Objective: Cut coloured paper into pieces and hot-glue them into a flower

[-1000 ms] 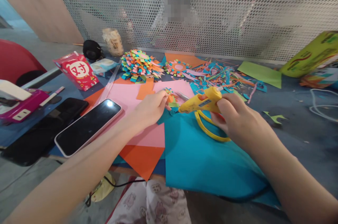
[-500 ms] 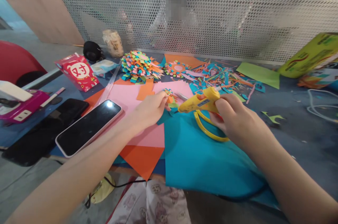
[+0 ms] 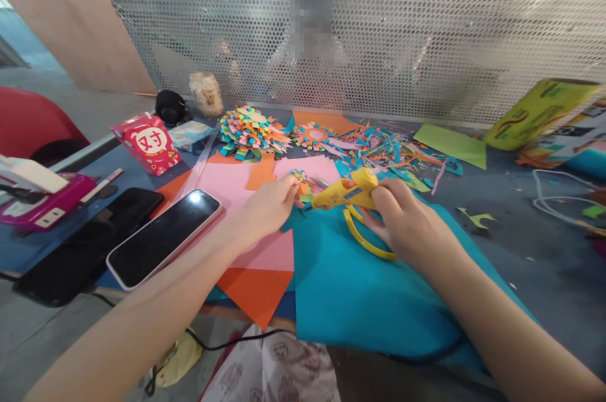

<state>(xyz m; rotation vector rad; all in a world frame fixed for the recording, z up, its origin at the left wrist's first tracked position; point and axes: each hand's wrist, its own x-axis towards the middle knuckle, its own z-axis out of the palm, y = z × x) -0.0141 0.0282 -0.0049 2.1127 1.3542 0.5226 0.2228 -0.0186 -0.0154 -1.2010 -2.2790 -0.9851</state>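
Note:
My right hand (image 3: 402,216) is closed around a yellow glue gun (image 3: 348,189), its nozzle pointing left toward my other hand. My left hand (image 3: 272,206) pinches a small fringed paper flower (image 3: 299,178) of orange, green and blue strips, with the nozzle close to its lower edge; whether they touch I cannot tell. Yellow-handled scissors (image 3: 364,239) lie below the glue gun, partly hidden by it and my right hand, on a blue paper sheet (image 3: 360,301). Pink paper (image 3: 269,254) lies under my left wrist.
Behind are a large fringed paper ball (image 3: 250,130), a flat paper flower (image 3: 316,135) and a heap of paper strips (image 3: 383,146). A phone (image 3: 163,238), a red carton (image 3: 149,142) and a purple power strip (image 3: 52,206) stand left. A yellow roll (image 3: 534,115) lies right, before a perforated metal panel (image 3: 379,29).
The view has tilted a little, so the table sits slightly lower in the picture. The glue gun's nozzle has come slightly nearer my left hand. Both hands keep their hold.

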